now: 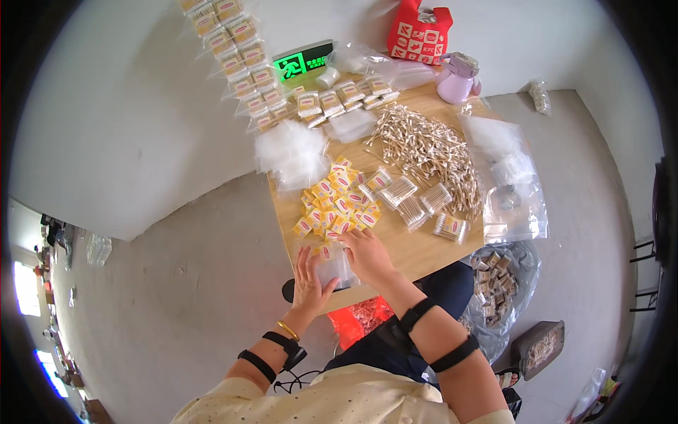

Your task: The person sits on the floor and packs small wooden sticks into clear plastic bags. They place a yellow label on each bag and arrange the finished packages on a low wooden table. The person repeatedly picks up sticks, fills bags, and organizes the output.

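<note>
My left hand (pixel 307 284) lies at the table's near left edge, fingers stretched and thumb apart, touching a small clear plastic bag (pixel 337 270). A yellow-and-white card (pixel 323 251) shows at the bag's upper end; whether it is inside, I cannot tell. From the right, my right hand (pixel 369 258) reaches over the bag's far corner, its fingers bent together at the near edge of a heap of similar cards (pixel 342 198). What its fingertips pinch is hidden. Packets of cotton swabs (pixel 397 191) lie right of the cards, beside a large loose heap of cotton swabs (pixel 431 145).
Clear empty bags (pixel 291 152) are stacked left of the cards. Filled packets (pixel 332 102) line the table's back, near a lilac jug (pixel 456 79) and a red bag (pixel 419 35). A large clear bag (pixel 512 212) overhangs the right edge. A sack of packets (pixel 496 283) stands below.
</note>
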### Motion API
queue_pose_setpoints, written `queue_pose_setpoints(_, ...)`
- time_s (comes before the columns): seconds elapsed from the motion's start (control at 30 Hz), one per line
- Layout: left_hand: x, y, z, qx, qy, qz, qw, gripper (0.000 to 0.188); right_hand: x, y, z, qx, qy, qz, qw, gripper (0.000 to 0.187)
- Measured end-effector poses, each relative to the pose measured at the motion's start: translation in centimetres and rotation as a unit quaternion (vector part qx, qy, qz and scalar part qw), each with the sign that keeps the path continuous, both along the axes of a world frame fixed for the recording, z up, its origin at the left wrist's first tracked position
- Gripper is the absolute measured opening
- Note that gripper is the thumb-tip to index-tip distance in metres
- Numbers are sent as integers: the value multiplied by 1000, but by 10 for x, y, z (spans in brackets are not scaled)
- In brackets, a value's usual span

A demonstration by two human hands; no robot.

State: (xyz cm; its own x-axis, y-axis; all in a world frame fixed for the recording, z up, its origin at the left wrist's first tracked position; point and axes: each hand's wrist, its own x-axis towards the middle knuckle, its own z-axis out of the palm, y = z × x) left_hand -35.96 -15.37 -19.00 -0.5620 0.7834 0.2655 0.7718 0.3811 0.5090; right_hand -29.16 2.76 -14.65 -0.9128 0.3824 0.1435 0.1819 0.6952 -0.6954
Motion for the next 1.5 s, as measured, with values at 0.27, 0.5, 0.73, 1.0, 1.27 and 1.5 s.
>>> queue_pose_setpoints(0.27,1,-2,-7,21,-5,3,1000,85,-35,-12,-18,61,-77,41,994,15)
queue_pose_setpoints(0.5,1,-2,-6,16,-13,9,1000,86,-35,-5,-15,27,-71,36,996,9)
queue_pose_setpoints(0.73,1,-3,-6,7,-12,4,1000,82,-34,0,-10,39,3,-68,997,9)
queue_pose_setpoints(1.0,0,-3,9,-33,19,22,999,62,-2,55,13,107,-30,-159,981,32)
queue_pose_setpoints(1.27,3,13,33,-115,29,20,993,59,16,108,-8,234,-98,-152,955,69)
queue_pose_setpoints(1.5,29,64,84,18,-53,-85,995,61,9,129,27,151,42,-208,966,27)
